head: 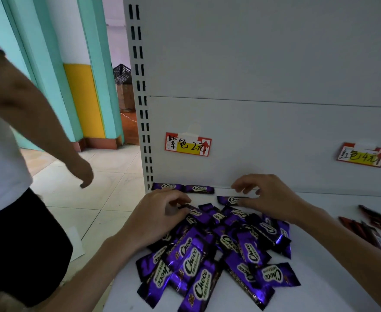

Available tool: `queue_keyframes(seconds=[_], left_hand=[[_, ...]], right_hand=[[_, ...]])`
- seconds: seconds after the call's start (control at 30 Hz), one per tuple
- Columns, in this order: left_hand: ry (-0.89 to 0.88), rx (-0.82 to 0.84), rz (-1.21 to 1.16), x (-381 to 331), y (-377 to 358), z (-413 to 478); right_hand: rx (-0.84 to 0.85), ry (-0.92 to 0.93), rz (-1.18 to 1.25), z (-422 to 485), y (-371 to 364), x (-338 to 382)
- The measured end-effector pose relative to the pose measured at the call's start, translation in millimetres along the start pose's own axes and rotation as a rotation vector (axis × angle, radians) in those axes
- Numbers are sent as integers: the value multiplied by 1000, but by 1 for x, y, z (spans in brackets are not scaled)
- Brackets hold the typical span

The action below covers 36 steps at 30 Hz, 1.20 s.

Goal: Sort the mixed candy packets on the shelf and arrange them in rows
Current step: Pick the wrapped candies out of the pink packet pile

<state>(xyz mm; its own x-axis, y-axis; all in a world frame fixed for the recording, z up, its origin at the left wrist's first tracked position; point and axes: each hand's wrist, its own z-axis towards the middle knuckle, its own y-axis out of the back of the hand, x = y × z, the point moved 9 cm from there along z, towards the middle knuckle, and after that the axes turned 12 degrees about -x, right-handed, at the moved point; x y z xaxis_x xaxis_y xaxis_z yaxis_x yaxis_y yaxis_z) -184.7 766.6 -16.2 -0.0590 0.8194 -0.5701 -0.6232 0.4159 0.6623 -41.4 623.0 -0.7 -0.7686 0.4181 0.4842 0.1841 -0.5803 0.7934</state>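
Observation:
A heap of purple Choco packets (218, 255) lies on the white shelf (320, 278). Two purple packets (182, 188) lie end to end in a row against the back panel at the left. My left hand (160, 215) pinches a purple packet (196, 212) at the heap's top left. My right hand (268, 197) hovers with spread, bent fingers over another purple packet (230, 199) just behind the heap, its thumb touching that packet. Several red packets (374, 226) lie at the shelf's right edge.
Two price tags hang on the back panel: one (188, 144) above the purple row, one (362, 154) at the right. Another person (16, 154) in a white shirt stands at the left, arm hanging. A slotted shelf upright (143, 109) marks the left end.

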Motion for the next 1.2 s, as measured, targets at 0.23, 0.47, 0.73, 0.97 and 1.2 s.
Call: queue_keyframes(seconds=[0.23,0.47,0.73,0.97,1.2], left_hand=[[16,29,3,0,-6,2],[31,-78,27,5,4,3],[-3,-188,74,17,26,8],[25,-192,53,42,34,4],[12,-151,100,51,31,5]], right_hand=[[23,-1,-16,5,-1,0],[-58,81,-232,5,-4,7],[-82,76,-345,14,-11,5],[-80,78,-365,15,-10,14],[18,246,-84,-2,-28,69]])
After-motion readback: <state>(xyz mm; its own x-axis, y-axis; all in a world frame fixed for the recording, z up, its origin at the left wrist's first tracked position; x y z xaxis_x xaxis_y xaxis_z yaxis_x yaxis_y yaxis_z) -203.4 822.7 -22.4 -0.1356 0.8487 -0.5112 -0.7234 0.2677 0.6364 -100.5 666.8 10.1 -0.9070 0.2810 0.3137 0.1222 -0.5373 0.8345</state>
